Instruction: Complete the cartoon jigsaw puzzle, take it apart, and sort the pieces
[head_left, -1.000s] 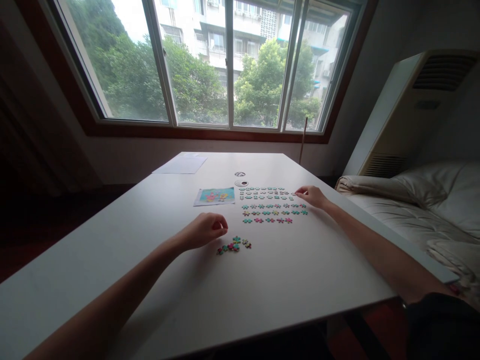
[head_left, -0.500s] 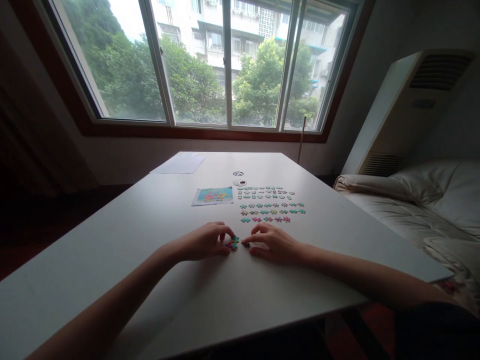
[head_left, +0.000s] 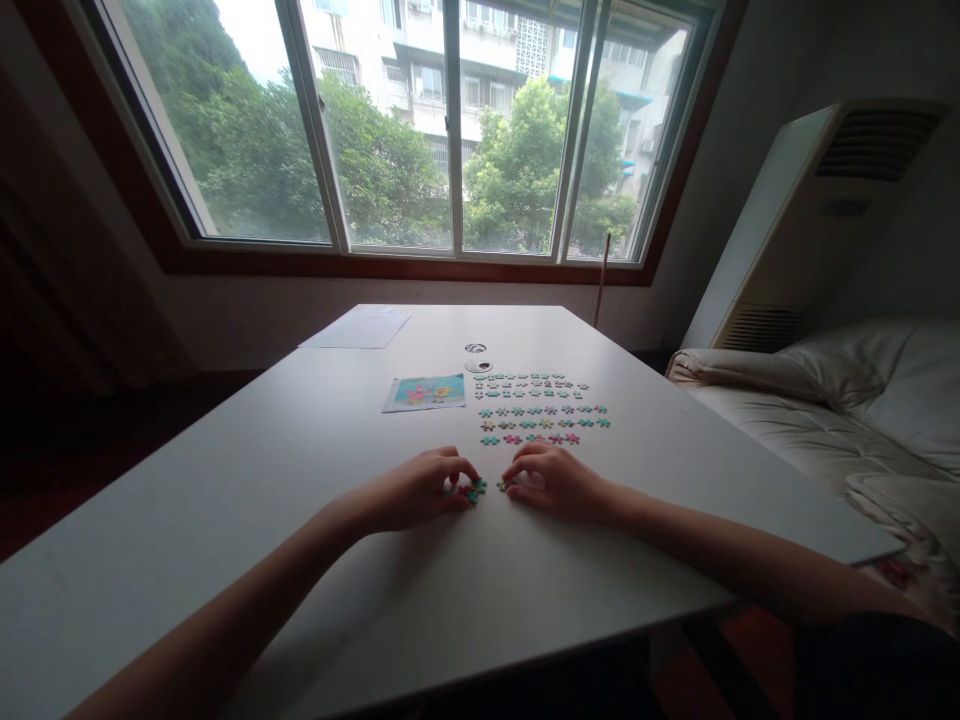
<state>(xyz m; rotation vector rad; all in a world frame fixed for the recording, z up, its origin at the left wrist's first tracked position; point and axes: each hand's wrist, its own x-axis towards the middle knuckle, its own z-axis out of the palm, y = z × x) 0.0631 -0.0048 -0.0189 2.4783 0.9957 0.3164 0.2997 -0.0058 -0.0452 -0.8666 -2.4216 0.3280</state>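
Low over the white table, my left hand (head_left: 420,488) curls its thumb and fingers round a small cluster of green and pink jigsaw puzzle pieces (head_left: 475,491). Its fingers partly cover the cluster. Just to the right, my right hand (head_left: 559,483) pinches a small greenish puzzle piece (head_left: 502,485) between thumb and fingertips; a narrow gap separates it from the cluster. Beyond the right hand, loose puzzle pieces (head_left: 548,424) lie in several rows. A colourful picture sheet (head_left: 427,392) lies flat to the left of those rows.
The white table (head_left: 315,620) stretches toward the window. Two small round flat items, a nearer disc (head_left: 474,366) and a farther one (head_left: 475,348), lie behind the rows. White paper (head_left: 356,328) rests at the far left corner. A sofa (head_left: 802,400) stands at right.
My right hand has shifted slightly, and its fingers have closed into a tighter pinch on the piece. My left hand has moved a little right with the cluster.
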